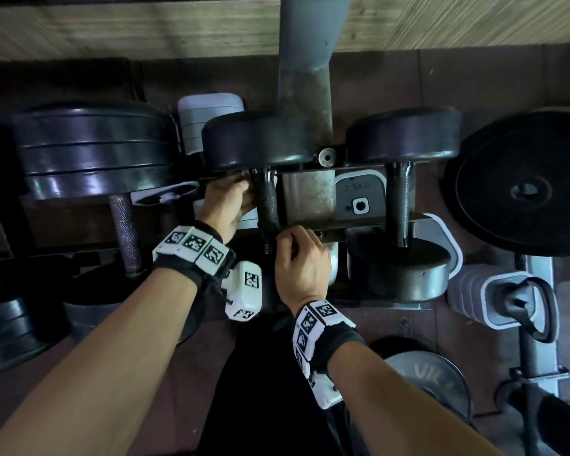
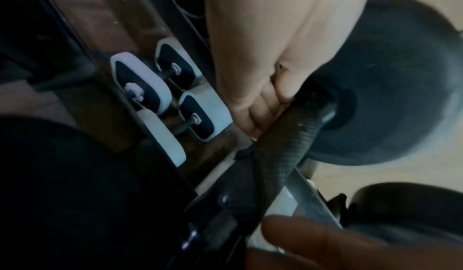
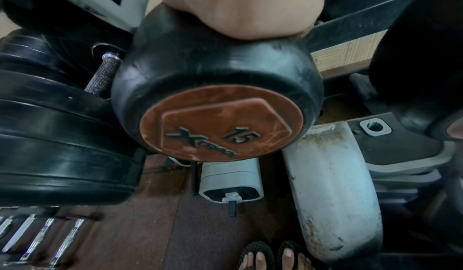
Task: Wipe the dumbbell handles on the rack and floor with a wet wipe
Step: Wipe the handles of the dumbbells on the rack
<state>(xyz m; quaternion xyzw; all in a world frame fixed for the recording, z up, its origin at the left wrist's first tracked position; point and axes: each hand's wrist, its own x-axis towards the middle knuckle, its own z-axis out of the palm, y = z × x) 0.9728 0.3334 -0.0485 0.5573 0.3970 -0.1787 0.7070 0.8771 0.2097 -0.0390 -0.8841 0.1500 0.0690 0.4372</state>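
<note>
i am curling my left hand (image 1: 228, 202) at 9 o'clock of the handle (image 1: 268, 203) to steady it; my right hand (image 1: 300, 262) is gripping its near end at 6 o'clock, no wipe visible.

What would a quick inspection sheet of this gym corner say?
Surface: brown rubber floor tiles.
Job's things: black round-headed dumbbell on the metal rack; knurled dark handle between both hands; wet wipe not visible.
Clutter: white-edged plates, black weight disc, stacked-plate dumbbell.
Grippers: left hand beside the handle; right hand curled at its near end.
Cables: nothing seen.
Surroundings: wooden wall panel.
</note>
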